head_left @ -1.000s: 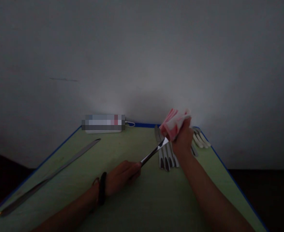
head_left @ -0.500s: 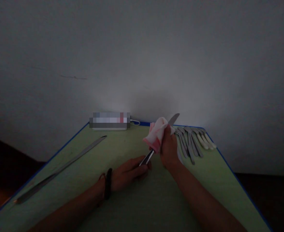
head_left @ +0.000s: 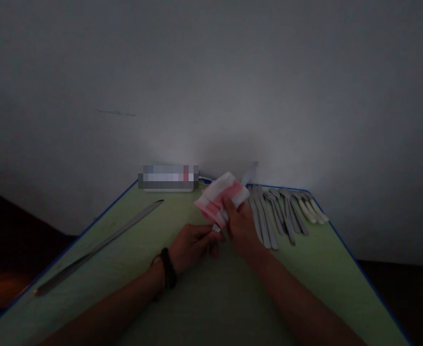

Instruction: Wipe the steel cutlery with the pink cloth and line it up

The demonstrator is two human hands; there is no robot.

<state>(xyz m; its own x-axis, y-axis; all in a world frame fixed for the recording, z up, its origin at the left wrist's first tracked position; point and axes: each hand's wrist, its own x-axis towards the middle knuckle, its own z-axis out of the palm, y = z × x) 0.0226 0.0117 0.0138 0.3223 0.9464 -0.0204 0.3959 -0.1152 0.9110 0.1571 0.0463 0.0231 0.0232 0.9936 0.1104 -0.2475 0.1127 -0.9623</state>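
Note:
My left hand (head_left: 191,245), with a dark band at the wrist, is closed round the handle of a table knife (head_left: 249,173). The knife slants up and away, and its blade tip shows beyond a pink and white cloth (head_left: 221,198). My right hand (head_left: 240,226) is closed on that cloth, which is wrapped round the knife close to my left fingers. Both hands are over the middle of a green table (head_left: 204,298) with a blue edge.
A row of several knives and spoons (head_left: 283,211) lies at the far right of the table. A long metal strip (head_left: 99,247) runs along the left side. A white box (head_left: 168,180) with a cable sits against the grey wall.
My right hand has slid the cloth down the knife from the blade tip toward the handle, close to my left hand. The blade tip has become bare.

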